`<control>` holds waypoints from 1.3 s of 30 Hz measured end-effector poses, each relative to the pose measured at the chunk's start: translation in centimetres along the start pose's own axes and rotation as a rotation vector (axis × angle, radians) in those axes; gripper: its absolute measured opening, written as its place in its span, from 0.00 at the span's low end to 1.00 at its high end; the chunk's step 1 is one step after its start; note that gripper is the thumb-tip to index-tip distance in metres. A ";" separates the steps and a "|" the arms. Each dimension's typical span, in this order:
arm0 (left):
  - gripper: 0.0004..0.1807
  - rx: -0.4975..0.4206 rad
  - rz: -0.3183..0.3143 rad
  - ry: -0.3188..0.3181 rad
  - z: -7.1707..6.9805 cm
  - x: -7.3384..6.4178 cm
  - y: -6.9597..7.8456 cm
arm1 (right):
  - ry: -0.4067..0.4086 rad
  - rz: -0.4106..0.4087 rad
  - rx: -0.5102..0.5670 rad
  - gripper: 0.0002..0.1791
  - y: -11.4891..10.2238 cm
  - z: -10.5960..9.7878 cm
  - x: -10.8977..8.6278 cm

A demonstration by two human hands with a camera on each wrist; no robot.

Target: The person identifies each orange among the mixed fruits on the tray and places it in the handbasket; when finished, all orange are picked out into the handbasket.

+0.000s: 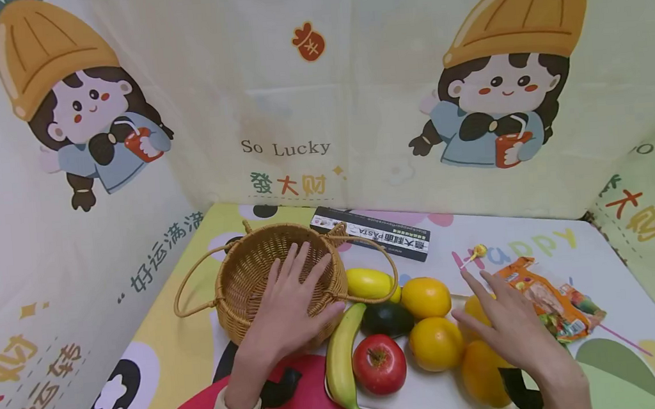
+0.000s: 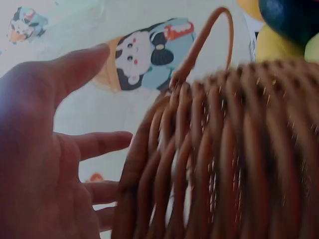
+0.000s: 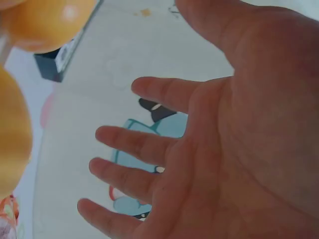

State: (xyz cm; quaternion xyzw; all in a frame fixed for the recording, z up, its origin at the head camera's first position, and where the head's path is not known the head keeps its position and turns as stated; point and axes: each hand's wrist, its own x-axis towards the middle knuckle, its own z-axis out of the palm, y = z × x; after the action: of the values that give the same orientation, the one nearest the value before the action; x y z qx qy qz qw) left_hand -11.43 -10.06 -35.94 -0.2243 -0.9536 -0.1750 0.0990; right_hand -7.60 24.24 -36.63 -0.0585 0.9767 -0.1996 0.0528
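Note:
In the head view my left hand point(image 1: 292, 307) is spread over the near side of a round wicker basket point(image 1: 230, 273) with looped handles. The left wrist view shows its straight fingers beside the basket's woven wall point(image 2: 224, 154). My right hand point(image 1: 516, 331), fingers extended, hovers over the right end of a white tray point(image 1: 415, 400), overlapping some orange fruit point(image 1: 482, 375). Its palm holds nothing in the right wrist view. Around the tray lie a banana point(image 1: 341, 364), a red apple point(image 1: 379, 365), a dark avocado-like fruit point(image 1: 387, 319), two oranges point(image 1: 426, 297) and a yellow fruit point(image 1: 368, 283).
Behind the fruit lies a black pasta box point(image 1: 373, 234). A yellow-headed lollipop point(image 1: 479, 251) and an orange snack packet point(image 1: 566, 304) are on the right. Printed cloth walls point(image 1: 388, 97) enclose the table's back and sides.

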 end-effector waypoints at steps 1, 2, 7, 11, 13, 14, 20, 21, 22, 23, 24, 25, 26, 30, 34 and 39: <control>0.41 -0.013 -0.001 0.005 -0.2 -0.1 -0.3 | 0.004 -0.007 -0.001 0.44 0.2 -0.1 0.0; 0.41 -0.025 -0.002 0.012 -0.5 -0.2 -0.6 | 0.005 -0.011 0.001 0.44 0.4 -0.1 0.1; 0.41 -0.047 -0.019 0.044 -1.4 -0.4 -2.6 | -0.017 -0.007 0.010 0.46 1.7 -0.3 0.5; 0.41 -0.038 -0.048 0.066 -2.0 -0.7 -4.3 | -0.023 -0.009 -0.003 0.46 2.3 -0.3 0.6; 0.41 -0.030 -0.061 0.076 -2.3 -0.8 -5.1 | -0.022 -0.018 -0.010 0.46 2.5 -0.3 0.6; 0.41 -0.027 -0.066 0.077 -2.5 -0.9 -5.5 | -0.023 -0.022 -0.013 0.46 2.6 -0.3 0.6; 0.40 -0.036 -0.112 0.101 -3.2 -1.3 -7.4 | -0.026 -0.030 -0.030 0.46 3.0 -0.4 0.7; 0.40 -0.034 -0.119 0.110 -3.4 -1.4 -7.7 | -0.028 -0.030 -0.031 0.46 3.1 -0.5 0.8; 0.39 -0.032 -0.124 0.120 -3.5 -1.4 -8.0 | -0.030 -0.031 -0.036 0.46 3.2 -0.5 0.8; 0.39 -0.031 -0.132 0.130 -3.6 -1.5 -8.3 | -0.032 -0.031 -0.041 0.46 3.2 -0.5 0.9; 0.38 -0.024 -0.140 0.140 -3.7 -1.5 -8.6 | -0.035 -0.031 -0.039 0.46 3.3 -0.6 0.9; 0.38 -0.017 -0.152 0.146 -3.7 -1.6 -8.9 | -0.037 -0.033 -0.043 0.46 3.5 -0.6 1.0; 0.37 -0.012 -0.162 0.157 -3.7 -1.7 -9.2 | -0.039 -0.035 -0.043 0.45 3.6 -0.6 1.1; 0.34 -0.067 -0.195 0.190 -3.6 -2.0 -10.5 | -0.050 -0.037 -0.030 0.44 4.1 -0.6 1.2; 0.31 -0.218 -0.208 0.203 -3.5 -2.1 -11.7 | -0.074 -0.026 -0.017 0.45 4.5 -0.5 1.3; 0.30 -0.319 -0.251 0.180 -3.6 -2.5 -12.5 | -0.097 -0.012 -0.015 0.44 4.8 -0.2 1.4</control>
State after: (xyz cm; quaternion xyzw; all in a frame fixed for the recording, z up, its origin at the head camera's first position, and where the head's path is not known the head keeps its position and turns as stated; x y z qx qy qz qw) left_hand -14.63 -22.87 -36.95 -0.1003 -0.9216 -0.3537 0.1243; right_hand -9.47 28.52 -38.42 -0.0746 0.9741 -0.1896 0.0985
